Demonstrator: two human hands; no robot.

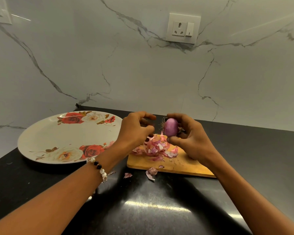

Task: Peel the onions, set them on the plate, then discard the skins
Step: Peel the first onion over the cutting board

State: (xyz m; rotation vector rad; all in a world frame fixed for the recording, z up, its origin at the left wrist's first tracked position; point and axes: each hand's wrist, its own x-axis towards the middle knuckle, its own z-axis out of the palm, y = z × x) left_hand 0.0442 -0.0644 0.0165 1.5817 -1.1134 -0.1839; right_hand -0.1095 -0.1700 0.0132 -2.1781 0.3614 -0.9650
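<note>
Black countertop (151,200), glossy, against a white marble-veined wall (109,65) carrying a socket-and-switch plate (183,28).

Round white plate (41,141) with red and cream rose prints, flat on the counter at left; no onion on it.

Wooden cutting board (159,162) just right of the plate, lying on the counter.

Pile of pink onion skins (155,147) heaped on the board's far end; a few loose scraps (151,172) off the near edge on the counter.

Right hand (188,141) raised above the board, fingers and thumb curled round a peeled purple onion (171,127), root hairs showing at its left side.

Left hand (136,129) just beside the onion, fingers curled inward; whether they pinch a bit of skin cannot be told. Bead bracelet (98,167) on that wrist.
</note>
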